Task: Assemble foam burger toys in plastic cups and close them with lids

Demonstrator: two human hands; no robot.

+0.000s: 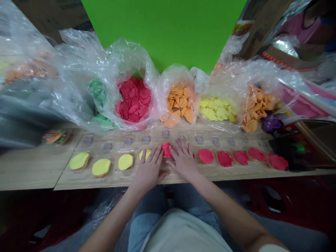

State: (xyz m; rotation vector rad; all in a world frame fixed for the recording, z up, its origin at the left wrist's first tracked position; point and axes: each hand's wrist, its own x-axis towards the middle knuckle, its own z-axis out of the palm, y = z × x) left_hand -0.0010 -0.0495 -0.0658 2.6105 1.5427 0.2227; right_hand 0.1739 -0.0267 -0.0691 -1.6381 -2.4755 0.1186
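Note:
A red wavy-edged piece (166, 150) lies between my two hands near the middle of a row on the table. My left hand (148, 168) reaches in from the left, its fingers stretched out at the piece's left edge and partly over a yellow-topped round (144, 154). On the other side, my right hand (184, 161) lies with fingers spread, the fingertips at the red piece's right edge. It partly hides another red piece. Further red-topped rounds (206, 156) continue to the right, and yellow-topped rounds (125, 161) to the left. They appear to sit in clear plastic trays.
Open plastic bags along the back hold green pieces (98, 91), red pieces (133, 100), orange pieces (180, 99), yellow pieces (217, 109) and orange pointed pieces (256, 105). A toy burger (56, 137) lies at left. A green panel (165, 31) stands behind; a dark box (315, 143) is at right.

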